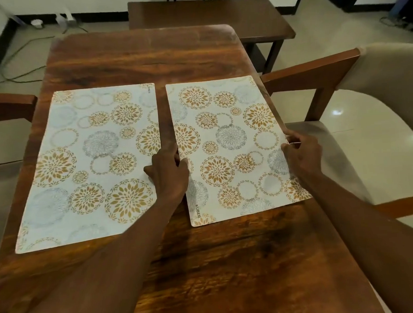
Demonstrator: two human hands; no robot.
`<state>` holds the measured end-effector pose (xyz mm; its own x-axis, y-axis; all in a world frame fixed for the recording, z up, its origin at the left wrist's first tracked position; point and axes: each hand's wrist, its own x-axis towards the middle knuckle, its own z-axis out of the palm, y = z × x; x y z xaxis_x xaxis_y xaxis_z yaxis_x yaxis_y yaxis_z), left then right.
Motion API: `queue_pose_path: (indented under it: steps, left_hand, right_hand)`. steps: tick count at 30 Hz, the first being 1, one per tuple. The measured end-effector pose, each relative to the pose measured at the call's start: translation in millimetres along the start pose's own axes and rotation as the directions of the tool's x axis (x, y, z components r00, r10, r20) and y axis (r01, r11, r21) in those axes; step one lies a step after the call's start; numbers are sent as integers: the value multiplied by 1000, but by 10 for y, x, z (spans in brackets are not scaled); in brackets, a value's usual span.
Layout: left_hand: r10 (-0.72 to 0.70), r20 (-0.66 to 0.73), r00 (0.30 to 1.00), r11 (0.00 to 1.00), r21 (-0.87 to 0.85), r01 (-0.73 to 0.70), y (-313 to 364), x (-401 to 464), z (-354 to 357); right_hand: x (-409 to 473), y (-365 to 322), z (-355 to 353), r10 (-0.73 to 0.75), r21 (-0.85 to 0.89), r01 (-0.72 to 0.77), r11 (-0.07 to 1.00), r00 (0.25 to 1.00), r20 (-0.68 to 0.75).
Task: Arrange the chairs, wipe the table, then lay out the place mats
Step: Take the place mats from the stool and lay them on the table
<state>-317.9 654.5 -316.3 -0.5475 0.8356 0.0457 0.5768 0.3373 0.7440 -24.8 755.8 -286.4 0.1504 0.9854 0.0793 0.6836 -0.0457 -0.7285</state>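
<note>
Two white place mats with gold and grey flower circles lie side by side on the brown wooden table (147,54). The left place mat (91,160) lies flat with no hand on it. The right place mat (229,145) is held at both long edges. My left hand (169,171) pinches its left edge, thumb on top. At the mat's right edge, by the table's side, my right hand (301,153) grips it with curled fingers.
A cushioned wooden chair (366,114) stands close at the table's right side. Another chair (4,112) sits at the left. A dark wooden bench (207,17) stands beyond the far end. Cables (21,70) trail on the tiled floor at the far left.
</note>
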Motion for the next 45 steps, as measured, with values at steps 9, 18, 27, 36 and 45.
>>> queue_pose_path:
  steps: [9, 18, 27, 36, 45]
  left_hand:
    - [41, -33, 999, 982, 183, -35, -118, -22, -311]
    - [28, 142, 989, 840, 533, -100, -1241, -259, -1240]
    - [-2, 80, 997, 844, 535, -41, -1116, -250, -1098]
    - [2, 88, 996, 835, 548, -50, -1133, -225, -1086]
    - [16, 83, 996, 836, 546, -59, -1161, -217, -1089]
  right_hand:
    - [-126, 133, 170, -251, -182, 259, 949, 966, 66]
    - [-685, 47, 637, -364, -291, 471, 833, 862, 353]
    - [-638, -26, 715, -365, -322, 478, 817, 862, 352]
    - [-569, -49, 748, -369, -337, 488, 805, 857, 359]
    - [-530, -30, 732, -378, -329, 503, 799, 846, 375]
